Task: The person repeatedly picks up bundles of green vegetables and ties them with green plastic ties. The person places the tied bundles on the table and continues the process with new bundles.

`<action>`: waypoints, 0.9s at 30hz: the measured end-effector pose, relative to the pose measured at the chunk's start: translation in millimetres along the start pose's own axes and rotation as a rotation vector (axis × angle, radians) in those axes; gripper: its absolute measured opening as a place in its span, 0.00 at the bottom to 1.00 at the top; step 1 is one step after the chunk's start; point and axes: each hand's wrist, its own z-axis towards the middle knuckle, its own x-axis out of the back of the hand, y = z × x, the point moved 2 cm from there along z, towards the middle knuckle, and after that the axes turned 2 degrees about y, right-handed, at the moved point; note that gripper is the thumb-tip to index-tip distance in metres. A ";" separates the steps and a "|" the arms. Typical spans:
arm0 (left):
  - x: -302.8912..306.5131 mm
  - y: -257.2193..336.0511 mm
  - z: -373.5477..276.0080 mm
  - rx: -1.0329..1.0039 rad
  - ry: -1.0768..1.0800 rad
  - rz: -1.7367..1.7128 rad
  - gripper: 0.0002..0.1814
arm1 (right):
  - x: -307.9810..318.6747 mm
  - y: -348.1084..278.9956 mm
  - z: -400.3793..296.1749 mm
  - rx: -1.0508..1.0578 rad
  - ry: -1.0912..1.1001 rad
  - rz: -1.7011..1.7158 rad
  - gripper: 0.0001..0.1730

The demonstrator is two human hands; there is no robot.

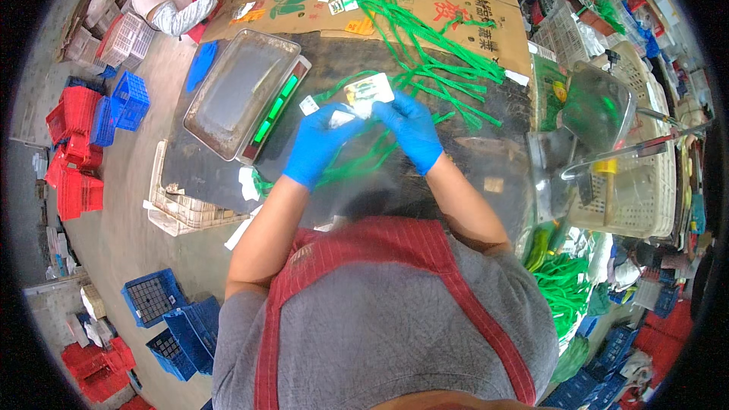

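My left hand [322,139] and my right hand [411,125], both in blue gloves, meet over the dark tabletop [273,182]. Between their fingertips is a printed card label [369,93], with a bit of white paper or film at its lower edge. Another small white tag [308,105] shows just beyond my left hand. Green mesh netting strips [364,165] run beneath my hands, blurred in part. More green mesh strips [427,40] with white tags at their far ends lie spread ahead and to the right, partly on flattened cardboard [319,0].
A weighing scale with a metal tray [245,91] stands on the left. A blue glove [201,65] lies beyond it. On the right are a clear-covered device [598,102] and a cream plastic basket [655,193]. Another person's arm [193,8] reaches in at the far left.
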 end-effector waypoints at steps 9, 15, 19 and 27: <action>27.3 -44.2 -0.9 0.041 -0.007 0.337 0.11 | 76.2 -20.5 26.8 0.057 0.420 0.299 0.10; 18.2 -38.4 32.1 -0.426 0.211 0.596 0.23 | 66.6 -17.4 22.4 -0.002 0.260 0.242 0.13; 5.2 -27.0 38.8 -0.590 0.087 0.494 0.27 | 63.3 -8.5 18.1 -0.060 0.178 0.308 0.13; -23.4 31.0 2.3 -0.814 0.103 0.583 0.20 | 46.8 -2.0 5.1 -0.192 0.048 0.274 0.15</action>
